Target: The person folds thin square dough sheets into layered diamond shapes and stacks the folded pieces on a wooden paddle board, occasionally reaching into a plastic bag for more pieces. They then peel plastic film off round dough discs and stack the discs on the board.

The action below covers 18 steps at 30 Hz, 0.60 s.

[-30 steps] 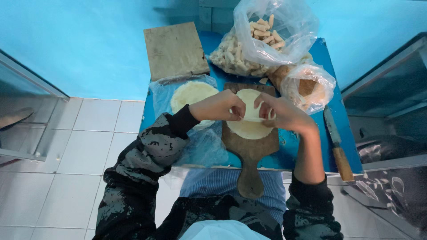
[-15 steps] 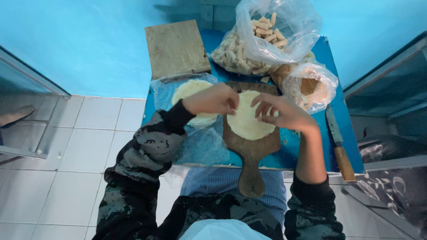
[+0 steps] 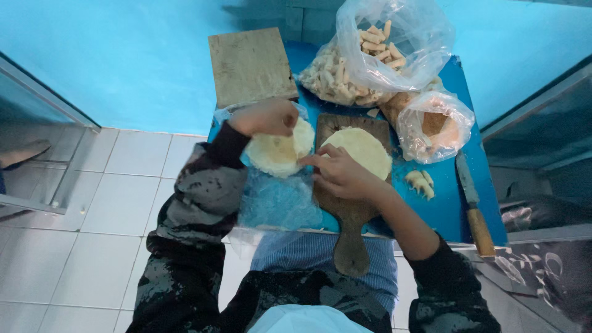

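A round pale wrapper sheet (image 3: 365, 150) lies flat on a dark wooden paddle board (image 3: 351, 222). My right hand (image 3: 338, 172) rests on the board at the sheet's lower left edge, fingers spread toward the stack. A stack of round wrappers (image 3: 277, 154) sits on clear plastic to the left of the board. My left hand (image 3: 266, 117) is on the stack's top edge, fingers curled at the wrappers; whether it pinches one is unclear.
On the blue table (image 3: 447, 209) stand a big clear bag of rolled pieces (image 3: 370, 58), a smaller bag of filling (image 3: 435, 126), a square wooden board (image 3: 250, 65), a few rolled pieces (image 3: 420, 182) and a wooden-handled knife (image 3: 475, 203). White floor tiles lie left.
Both hands have left the sheet on the board. My left hand moved left and up to the stack, and my right hand slid down to the board's left side.
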{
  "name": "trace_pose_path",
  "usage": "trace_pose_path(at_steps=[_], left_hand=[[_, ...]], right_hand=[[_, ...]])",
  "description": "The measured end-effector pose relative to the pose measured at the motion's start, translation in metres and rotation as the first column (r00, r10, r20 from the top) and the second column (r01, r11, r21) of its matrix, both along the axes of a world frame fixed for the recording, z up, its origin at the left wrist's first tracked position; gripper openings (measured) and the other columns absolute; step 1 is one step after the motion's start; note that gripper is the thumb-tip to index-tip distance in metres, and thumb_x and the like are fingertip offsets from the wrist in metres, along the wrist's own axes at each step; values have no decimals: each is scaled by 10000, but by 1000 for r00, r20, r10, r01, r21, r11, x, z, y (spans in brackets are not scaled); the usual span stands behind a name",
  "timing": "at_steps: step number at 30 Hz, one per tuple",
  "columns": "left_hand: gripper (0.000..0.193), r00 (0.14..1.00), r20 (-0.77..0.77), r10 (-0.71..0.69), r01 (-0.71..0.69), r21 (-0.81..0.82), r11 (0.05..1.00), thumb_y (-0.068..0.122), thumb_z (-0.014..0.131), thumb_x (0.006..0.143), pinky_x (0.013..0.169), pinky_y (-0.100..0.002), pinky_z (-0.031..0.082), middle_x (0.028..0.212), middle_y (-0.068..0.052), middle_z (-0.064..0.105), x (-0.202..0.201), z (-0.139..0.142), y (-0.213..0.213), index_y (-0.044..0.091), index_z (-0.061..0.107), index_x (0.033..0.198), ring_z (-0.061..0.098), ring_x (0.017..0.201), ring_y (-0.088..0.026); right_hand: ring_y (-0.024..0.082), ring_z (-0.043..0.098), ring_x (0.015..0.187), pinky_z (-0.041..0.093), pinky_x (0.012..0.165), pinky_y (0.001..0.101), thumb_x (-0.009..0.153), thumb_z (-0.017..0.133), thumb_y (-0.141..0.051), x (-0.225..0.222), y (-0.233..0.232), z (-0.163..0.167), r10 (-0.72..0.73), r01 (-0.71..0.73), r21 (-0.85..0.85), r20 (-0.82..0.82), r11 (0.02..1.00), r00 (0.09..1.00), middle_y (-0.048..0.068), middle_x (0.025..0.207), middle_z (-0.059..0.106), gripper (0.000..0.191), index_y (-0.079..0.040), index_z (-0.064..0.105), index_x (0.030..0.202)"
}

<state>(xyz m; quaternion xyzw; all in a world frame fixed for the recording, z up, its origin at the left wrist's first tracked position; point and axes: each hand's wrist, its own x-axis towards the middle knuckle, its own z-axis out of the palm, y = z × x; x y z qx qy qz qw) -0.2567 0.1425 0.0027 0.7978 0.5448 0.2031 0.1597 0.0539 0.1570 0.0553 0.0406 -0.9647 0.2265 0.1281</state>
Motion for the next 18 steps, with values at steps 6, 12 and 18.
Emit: trace_pose_path(at_steps=[6, 12, 18], left_hand=[[191, 848, 496, 189, -168, -86, 982, 211, 709, 970, 653, -307, 472, 832, -4, 649, -49, 30, -8, 40, 637, 1014, 578, 760, -83], [193, 531, 825, 193, -436, 71, 897, 153, 728, 988, 793, -243, 509, 974, 8, 674, -53, 32, -6, 24, 668, 1118, 620, 906, -74], [157, 380, 923, 52, -568, 189, 801, 112, 681, 1033, 777, -258, 478, 987, -15, 676, -49, 49, -16, 3, 679, 1146, 605, 884, -92]], right_hand=[[321, 523, 1176, 366, 914, 499, 975, 599, -277, -4, -6, -7, -91, 81, 130, 71, 988, 993, 65, 928, 715, 435, -161, 535, 1390], [304, 531, 1174, 377, 889, 492, 967, 615, -307, -3, -3, -10, -102, 96, 97, 53, 991, 993, 102, 1100, 655, 422, -160, 575, 1361], [311, 545, 1200, 391, 918, 503, 948, 652, -291, -3, 0, -18, -108, 99, 146, 59, 984, 992, 78, 1113, 687, 422, -150, 598, 1342]])
